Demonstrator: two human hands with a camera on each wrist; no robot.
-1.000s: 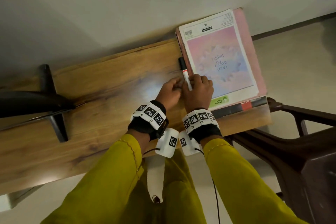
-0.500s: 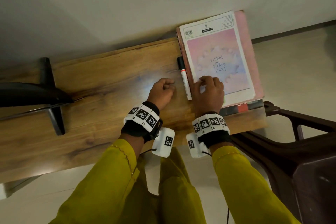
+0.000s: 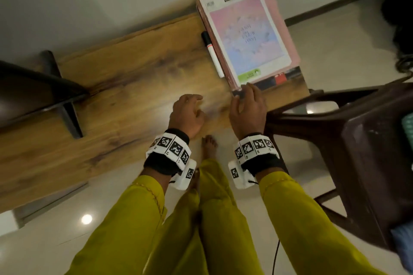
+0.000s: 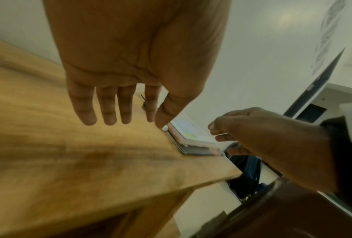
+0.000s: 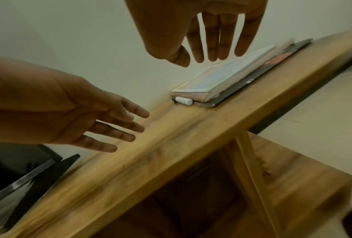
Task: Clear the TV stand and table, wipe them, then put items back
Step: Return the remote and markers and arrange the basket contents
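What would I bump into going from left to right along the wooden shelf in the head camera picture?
TV foot → left hand → marker → stack of books, all along the wooden TV stand.

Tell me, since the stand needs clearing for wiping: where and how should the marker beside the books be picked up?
Pinch the marker across its white barrel from above. Its right side lies against the stack of books, so that side leaves no gap. Probably roll it left first with a fingertip onto the bare TV stand, then close the grip.
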